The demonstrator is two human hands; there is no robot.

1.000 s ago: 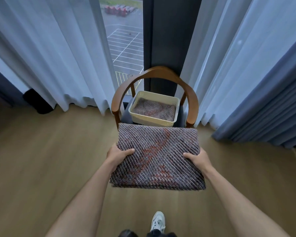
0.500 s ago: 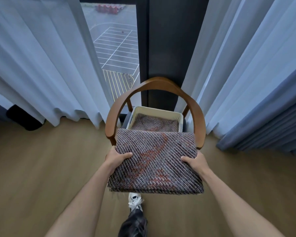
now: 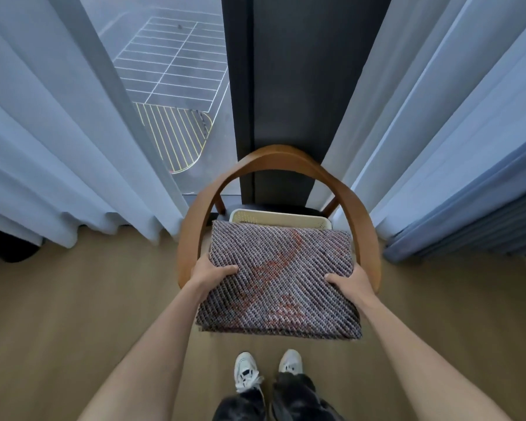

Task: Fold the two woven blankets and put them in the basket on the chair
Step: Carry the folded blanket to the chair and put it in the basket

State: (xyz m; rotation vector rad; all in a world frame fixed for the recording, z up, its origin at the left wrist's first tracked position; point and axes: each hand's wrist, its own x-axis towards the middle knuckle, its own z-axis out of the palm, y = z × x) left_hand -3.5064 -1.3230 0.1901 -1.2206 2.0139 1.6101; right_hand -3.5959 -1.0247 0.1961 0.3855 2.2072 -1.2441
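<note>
Folded blanket (image 3: 280, 278) is in the air, lying flat, over the front of the chair (image 3: 192, 232) seat between the two armrests.

Left hand (image 3: 210, 273) grip: pinching the blanket's left edge, thumb on top, other fingers under the fabric (hidden). Right hand (image 3: 354, 282) grip: same on the right edge, thumb on top.

Blanket's far edge overlaps the basket (image 3: 278, 217). Only the basket's back rim shows, cream with a perforated wall. Can't tell what's inside, the blanket covers it. Basket sits on the chair seat, toward the backrest.

Chair is curved brown wood, backed against a dark window post (image 3: 283, 86). Pale curtains (image 3: 58, 132) on either side. White shoes (image 3: 246, 372) on the wood floor (image 3: 73, 314), near the chair.
</note>
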